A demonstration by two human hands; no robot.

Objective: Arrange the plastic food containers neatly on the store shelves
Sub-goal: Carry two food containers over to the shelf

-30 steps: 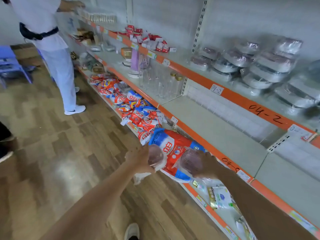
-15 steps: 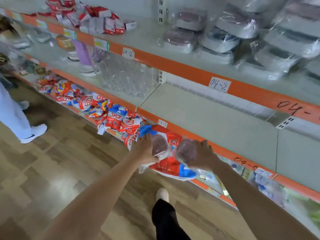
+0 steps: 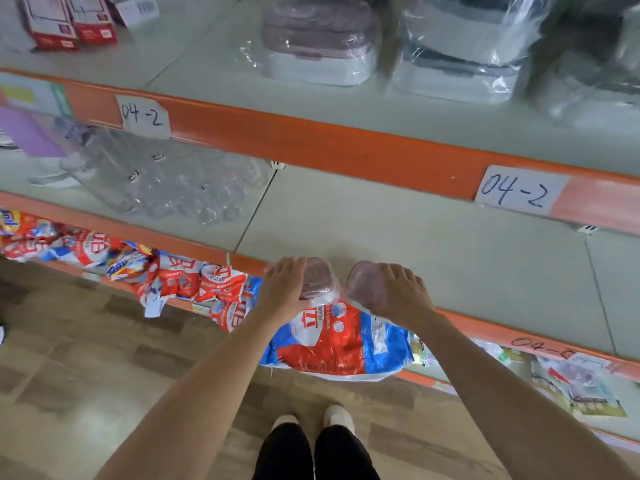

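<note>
My left hand [image 3: 283,289] grips a pinkish plastic food container [image 3: 320,278] wrapped in clear film. My right hand [image 3: 394,295] grips a second pinkish container [image 3: 363,284] beside it. Both containers are at the front edge of the pale green middle shelf [image 3: 398,237], roughly level with it; I cannot tell whether they touch it. On the upper shelf [image 3: 346,109] stand larger wrapped containers: a pink-lidded stack [image 3: 318,43] and grey-white ones [image 3: 464,46].
Clear glass cups [image 3: 180,188] crowd the middle shelf's left part. Red and blue detergent bags [image 3: 332,341] fill the lower shelf below my hands. Orange shelf rims carry "04-2" labels [image 3: 519,190]. Red boxes [image 3: 69,22] sit upper left. My shoes [image 3: 311,419] stand on wooden floor.
I have stepped closer and turned to face the shelves. Both hands have carried the containers up from in front of the detergent bag to the middle shelf's front edge.
</note>
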